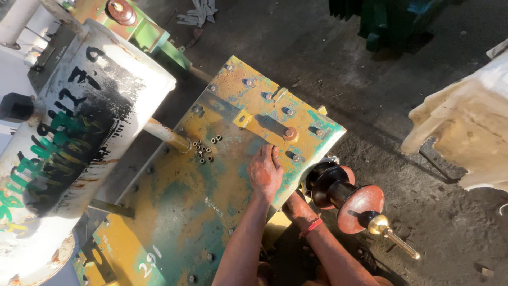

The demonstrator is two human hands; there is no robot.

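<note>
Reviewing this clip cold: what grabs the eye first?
A big rusty yellow-green metal cover plate fills the centre, with the left hand flat on it near its right edge and loose nuts piled further left. Under that edge the right hand reaches beside a dark red ribbed insulator. A white cylindrical tank stands at left.

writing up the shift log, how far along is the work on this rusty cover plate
Looks done: a pile of loose nuts lies on the cover plate, so some fasteners seem to be off. In hand: the left hand presses flat on the plate's edge while the right hand reaches under it beside the dark red insulator. Left: several bolts remain in the plate.
</note>
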